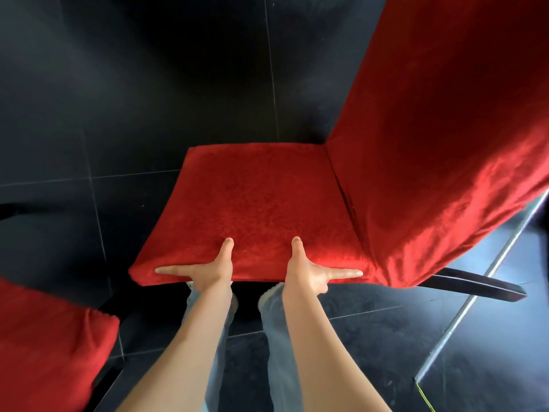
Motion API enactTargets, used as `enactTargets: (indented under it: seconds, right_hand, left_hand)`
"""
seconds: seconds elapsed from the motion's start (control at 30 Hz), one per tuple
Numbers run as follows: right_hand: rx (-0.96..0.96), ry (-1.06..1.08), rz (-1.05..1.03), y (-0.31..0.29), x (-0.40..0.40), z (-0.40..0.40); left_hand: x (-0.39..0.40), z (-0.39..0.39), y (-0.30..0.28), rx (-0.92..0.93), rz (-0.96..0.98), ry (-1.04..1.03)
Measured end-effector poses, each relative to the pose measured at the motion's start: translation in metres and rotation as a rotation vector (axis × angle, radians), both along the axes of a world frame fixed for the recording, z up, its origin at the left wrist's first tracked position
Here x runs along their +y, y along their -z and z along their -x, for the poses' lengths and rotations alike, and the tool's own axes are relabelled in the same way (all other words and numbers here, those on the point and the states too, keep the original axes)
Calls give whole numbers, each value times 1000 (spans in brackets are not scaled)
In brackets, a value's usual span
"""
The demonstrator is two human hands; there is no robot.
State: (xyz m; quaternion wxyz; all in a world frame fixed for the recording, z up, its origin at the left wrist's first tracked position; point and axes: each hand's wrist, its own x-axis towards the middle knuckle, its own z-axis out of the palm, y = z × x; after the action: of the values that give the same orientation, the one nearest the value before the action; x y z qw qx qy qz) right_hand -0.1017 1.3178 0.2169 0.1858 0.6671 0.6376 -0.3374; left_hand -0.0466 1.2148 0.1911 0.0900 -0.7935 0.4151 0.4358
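Observation:
A red fabric-covered chair stands in front of me, its seat cushion [255, 203] level and its tall backrest [445, 129] rising on the right. My left hand [208, 272] holds the cushion's near edge left of centre, thumb on top and index finger stretched leftward along the side. My right hand [309, 275] mirrors it right of centre, thumb on top, index finger pointing right, the other fingers curled under the edge. The remaining fingers of my left hand are hidden beneath the cushion.
A second red-covered chair [44, 337] sits at the lower left. The floor [148, 84] is dark glossy tile. A dark wooden chair leg [475, 285] sticks out at the right, beside a slanted metal strip [475, 292]. My jeans-clad legs [276, 337] are below the seat.

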Motion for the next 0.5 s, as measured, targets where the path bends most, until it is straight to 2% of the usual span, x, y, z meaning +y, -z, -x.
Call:
enactTargets:
  seconds: [0.37, 0.5]
  right_hand:
    - [-32, -24, -13, -16, -22, 6]
    - [-3, -45, -9, -16, -23, 12]
  left_hand:
    - [-23, 9, -20, -37, 7, 46]
    - [-24, 13, -23, 15, 27, 58]
